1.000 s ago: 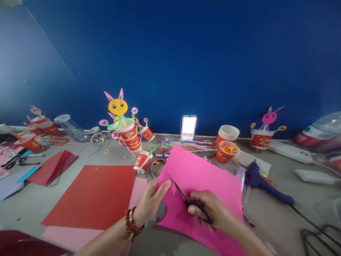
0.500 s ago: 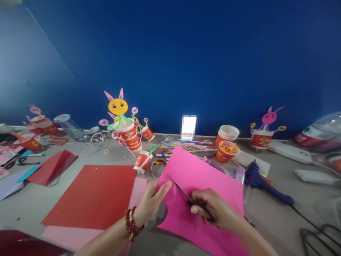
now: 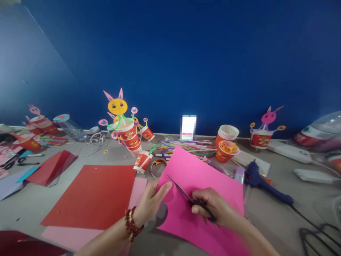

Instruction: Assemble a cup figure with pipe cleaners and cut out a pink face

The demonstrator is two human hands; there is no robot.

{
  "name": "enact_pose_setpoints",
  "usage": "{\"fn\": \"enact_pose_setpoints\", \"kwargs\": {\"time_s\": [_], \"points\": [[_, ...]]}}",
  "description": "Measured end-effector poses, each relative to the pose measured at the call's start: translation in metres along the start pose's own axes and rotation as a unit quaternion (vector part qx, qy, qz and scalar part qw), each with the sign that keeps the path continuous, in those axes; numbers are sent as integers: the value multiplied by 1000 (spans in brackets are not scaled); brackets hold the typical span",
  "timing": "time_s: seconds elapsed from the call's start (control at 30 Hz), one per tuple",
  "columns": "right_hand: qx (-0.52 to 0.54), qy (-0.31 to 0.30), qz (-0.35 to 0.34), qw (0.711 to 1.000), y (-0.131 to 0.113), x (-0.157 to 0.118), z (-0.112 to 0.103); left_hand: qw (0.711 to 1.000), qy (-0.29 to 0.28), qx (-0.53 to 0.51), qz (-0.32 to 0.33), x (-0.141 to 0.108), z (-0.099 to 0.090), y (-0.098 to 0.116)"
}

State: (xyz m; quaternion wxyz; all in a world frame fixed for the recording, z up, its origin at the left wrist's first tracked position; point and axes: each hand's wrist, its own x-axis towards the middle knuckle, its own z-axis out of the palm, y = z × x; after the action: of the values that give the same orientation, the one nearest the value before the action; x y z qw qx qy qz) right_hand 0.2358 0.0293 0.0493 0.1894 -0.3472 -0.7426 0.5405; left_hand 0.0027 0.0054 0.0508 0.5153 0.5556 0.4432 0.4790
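Observation:
My right hand is closed round the black handles of a pair of scissors, whose blades point up and left. They lie at the edge of a rounded piece cut into a bright pink sheet of paper. Between the thumb and fingers of my left hand, which wears a red beaded bracelet, the rounded pink piece is pinched. Whether this piece still joins the sheet near the blade tips I cannot tell.
Red paper lies on the left. Behind are a paper-cup rabbit figure, colourful pipe cleaners, a roll of tape and stacked cups. A blue glue gun with its cord lies on the right.

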Motion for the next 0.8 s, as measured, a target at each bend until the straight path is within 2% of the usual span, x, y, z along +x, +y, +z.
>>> {"fn": "enact_pose_setpoints", "kwargs": {"time_s": [0.8], "points": [[-25,-19,10,999,0,-3,-10,999,-31,-14,3,-1,0,-3]]}}
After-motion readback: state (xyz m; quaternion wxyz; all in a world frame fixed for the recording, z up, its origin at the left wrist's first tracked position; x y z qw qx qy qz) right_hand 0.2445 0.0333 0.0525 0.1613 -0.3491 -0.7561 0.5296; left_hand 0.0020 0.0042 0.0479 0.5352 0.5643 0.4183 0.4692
